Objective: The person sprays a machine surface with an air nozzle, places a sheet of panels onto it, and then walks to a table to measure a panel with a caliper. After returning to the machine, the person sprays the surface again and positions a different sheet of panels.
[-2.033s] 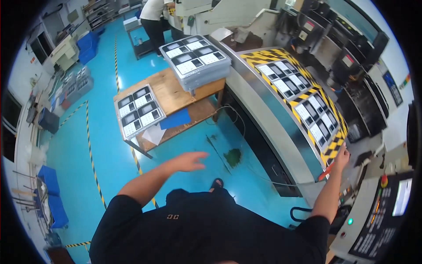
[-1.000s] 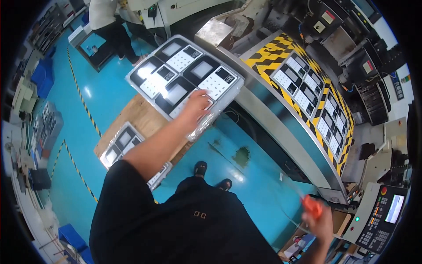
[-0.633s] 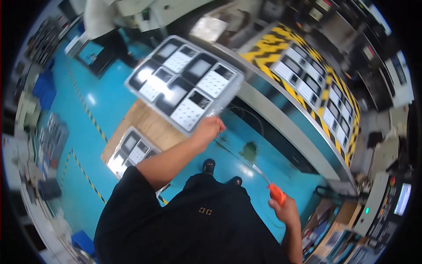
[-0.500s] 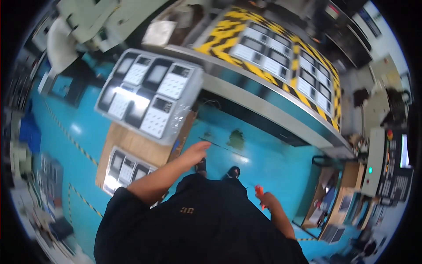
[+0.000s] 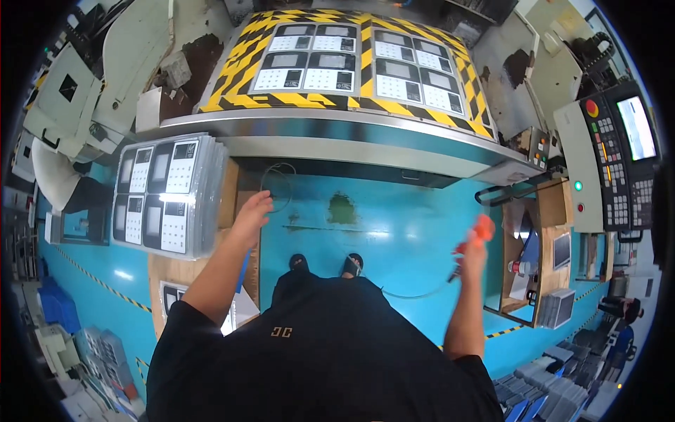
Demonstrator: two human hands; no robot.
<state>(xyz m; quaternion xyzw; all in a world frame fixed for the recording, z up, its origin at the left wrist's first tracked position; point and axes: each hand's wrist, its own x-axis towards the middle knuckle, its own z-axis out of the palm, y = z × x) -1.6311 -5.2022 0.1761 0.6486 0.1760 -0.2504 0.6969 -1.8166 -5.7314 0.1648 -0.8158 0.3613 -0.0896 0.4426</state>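
Observation:
My right hand [image 5: 474, 259] is wrapped round a red air blow gun [image 5: 484, 226], which is somewhat blurred. A thin clear hose [image 5: 415, 296] runs from below that hand across toward my feet. In front of my body, my left hand [image 5: 252, 216] is raised over the floor with its fingers loosely apart and nothing in them. Nearest to it, on the left, stands a stack of clear-edged sheets [image 5: 169, 197] printed with black and white panels. Similar panel sheets [image 5: 306, 60] lie flat on the machine bed [image 5: 361, 77], which is marked with yellow-black tape.
A wooden table [image 5: 172, 266] carries the stack. The machine's metal front edge [image 5: 337, 126] crosses ahead of me. On the right are a control panel [image 5: 610, 165] and a wooden shelf unit [image 5: 554, 243]. Another person [image 5: 60, 176] is at the far left.
My view has turned to the right, squaring up with the machine bed. My right hand has risen and moved forward with the air blow gun; its hose now shows. My left hand stays empty.

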